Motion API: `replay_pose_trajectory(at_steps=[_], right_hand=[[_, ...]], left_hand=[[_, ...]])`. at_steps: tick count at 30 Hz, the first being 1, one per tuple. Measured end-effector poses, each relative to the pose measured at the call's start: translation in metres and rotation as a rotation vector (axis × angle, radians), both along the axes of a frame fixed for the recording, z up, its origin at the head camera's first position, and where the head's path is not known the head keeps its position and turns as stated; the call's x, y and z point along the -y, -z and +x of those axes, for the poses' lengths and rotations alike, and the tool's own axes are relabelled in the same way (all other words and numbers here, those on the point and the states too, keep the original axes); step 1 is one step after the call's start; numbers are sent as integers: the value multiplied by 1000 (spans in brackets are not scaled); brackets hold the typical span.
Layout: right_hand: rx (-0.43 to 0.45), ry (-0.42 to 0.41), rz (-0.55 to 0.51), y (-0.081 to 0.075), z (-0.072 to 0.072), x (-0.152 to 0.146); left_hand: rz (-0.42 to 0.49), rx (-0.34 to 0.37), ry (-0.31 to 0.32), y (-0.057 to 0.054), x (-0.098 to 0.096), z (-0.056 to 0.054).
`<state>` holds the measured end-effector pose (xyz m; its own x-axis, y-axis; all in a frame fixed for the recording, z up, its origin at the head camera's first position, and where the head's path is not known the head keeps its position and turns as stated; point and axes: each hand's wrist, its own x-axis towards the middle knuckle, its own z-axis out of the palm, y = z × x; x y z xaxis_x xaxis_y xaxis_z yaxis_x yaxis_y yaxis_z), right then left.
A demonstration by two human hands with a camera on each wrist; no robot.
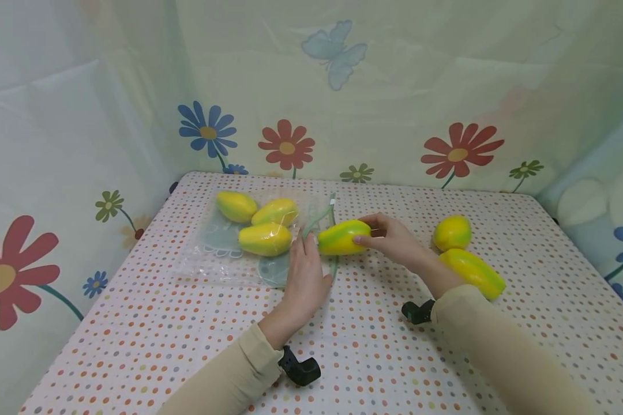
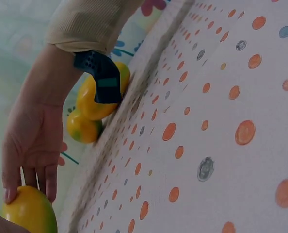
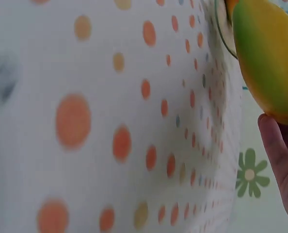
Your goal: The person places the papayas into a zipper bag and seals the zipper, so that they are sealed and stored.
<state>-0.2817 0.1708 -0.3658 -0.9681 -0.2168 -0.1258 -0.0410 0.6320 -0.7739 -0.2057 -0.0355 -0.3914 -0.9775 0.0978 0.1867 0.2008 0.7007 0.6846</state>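
In the head view a clear plastic bag (image 1: 197,262) lies flat, with three yellow-green papayas (image 1: 265,239) inside. My left hand (image 1: 307,274) is at the bag's mouth and holds its edge, where a pale green strip (image 1: 319,218) stands raised. Just right of that mouth, my right hand (image 1: 391,239) grips another papaya (image 1: 342,237) by its right end, thumb in front and fingers behind. This papaya's left end points at the opening, close to my left fingertips. The right wrist view shows the held papaya (image 3: 267,58) with fingers at its lower end.
Two more papayas, a rounder-looking one (image 1: 453,232) and a long one (image 1: 472,272), lie to the right beside my right forearm. The table has a dotted cloth (image 1: 374,357). Flower-printed curtains (image 1: 394,104) enclose its back and sides.
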Motion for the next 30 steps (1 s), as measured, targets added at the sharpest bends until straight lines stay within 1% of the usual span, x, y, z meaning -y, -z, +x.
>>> replay_pose_trajectory(at_steps=[3, 6, 9, 12, 17, 24, 30], right_hand=[[4, -12, -8, 6, -4, 9], [-12, -33, -11, 9, -6, 18], [-23, -57, -4, 11, -7, 26], [-14, -72, -9, 13, -8, 32], [-39, -74, 9, 12, -8, 40], [-90, -82, 66, 11, -10, 47], [-133, -138, 86, 9, -12, 57]], left_hand=[[-11, 2, -2, 0, -2, 2], [-22, -8, -10, 0, -3, 2], [-21, -15, -14, 0, -3, 3], [-18, -20, -15, 1, -4, 3], [-37, -34, -18, 3, -6, 3], [-37, -44, -19, 1, -6, 4], [-48, -93, -24, 2, -6, 5]])
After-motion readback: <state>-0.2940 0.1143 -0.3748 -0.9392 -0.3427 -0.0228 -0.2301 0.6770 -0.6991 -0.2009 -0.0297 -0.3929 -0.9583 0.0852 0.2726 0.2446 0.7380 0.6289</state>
